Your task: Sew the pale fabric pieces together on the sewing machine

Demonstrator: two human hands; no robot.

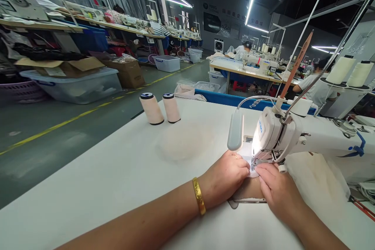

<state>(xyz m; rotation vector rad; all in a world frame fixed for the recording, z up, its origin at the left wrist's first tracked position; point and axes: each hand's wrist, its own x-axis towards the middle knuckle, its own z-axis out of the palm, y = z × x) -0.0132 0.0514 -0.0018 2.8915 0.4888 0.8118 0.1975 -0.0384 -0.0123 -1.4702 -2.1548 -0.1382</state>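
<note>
A white sewing machine (pixel 274 133) stands at the right, its presser foot and needle area brightly lit. A small white piece of fabric (pixel 253 174) lies under the foot, mostly covered by my fingers. From the left, my left hand (pixel 230 174) pinches the fabric, its fingers bent and pressed together beside the foot. On the other side, my right hand (pixel 277 185) is closed on the fabric's right edge, with its fingertips close to the needle. Between the hands shows a brownish machine bed plate (pixel 250 190). A grey lamp head (pixel 235 131) hangs just above my left hand.
Two pale pink thread cones (pixel 151 109) stand at the table's far edge. Sheer cream material in a clear bag (pixel 318 187) lies right of my right hand. Red-handled scissors or a similar tool (pixel 363 208) lie at the right edge. Other people sit at machines beyond.
</note>
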